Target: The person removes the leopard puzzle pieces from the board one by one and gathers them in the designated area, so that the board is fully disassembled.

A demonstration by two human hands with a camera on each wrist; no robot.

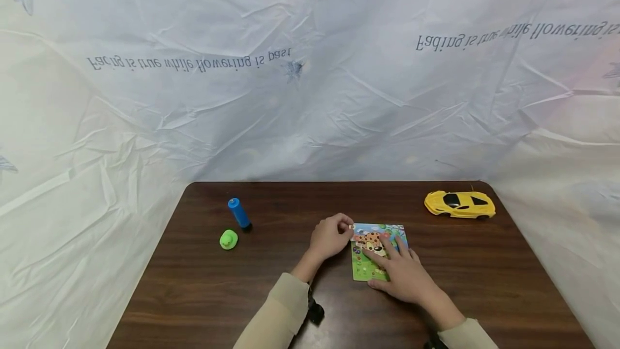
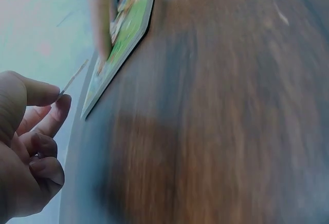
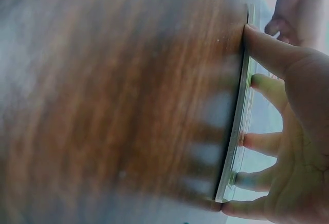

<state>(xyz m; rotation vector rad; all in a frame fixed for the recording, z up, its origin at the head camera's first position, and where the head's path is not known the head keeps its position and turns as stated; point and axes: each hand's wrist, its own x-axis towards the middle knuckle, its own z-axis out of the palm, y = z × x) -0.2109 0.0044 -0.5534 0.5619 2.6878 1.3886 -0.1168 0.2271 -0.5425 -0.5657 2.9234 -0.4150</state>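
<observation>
A square picture puzzle (image 1: 360, 270) with a cartoon spotted animal on green and blue lies flat on the table. At its upper left corner my left hand (image 1: 331, 237) pinches a thin puzzle piece (image 2: 74, 76) between thumb and index finger; the left wrist view shows this piece edge-on, raised above the puzzle. My right hand (image 1: 406, 273) rests on the puzzle's right part with fingers spread. In the right wrist view the right fingertips (image 3: 251, 141) touch the puzzle's surface and edge (image 3: 234, 131). The right hand covers part of the picture.
A yellow toy car (image 1: 460, 204) stands at the back right of the brown table (image 1: 194, 295). To the left are a blue cylinder with a dark end (image 1: 239, 213) and a small green hat-shaped object (image 1: 229, 239). A pale printed cloth (image 1: 310, 123) hangs behind the table.
</observation>
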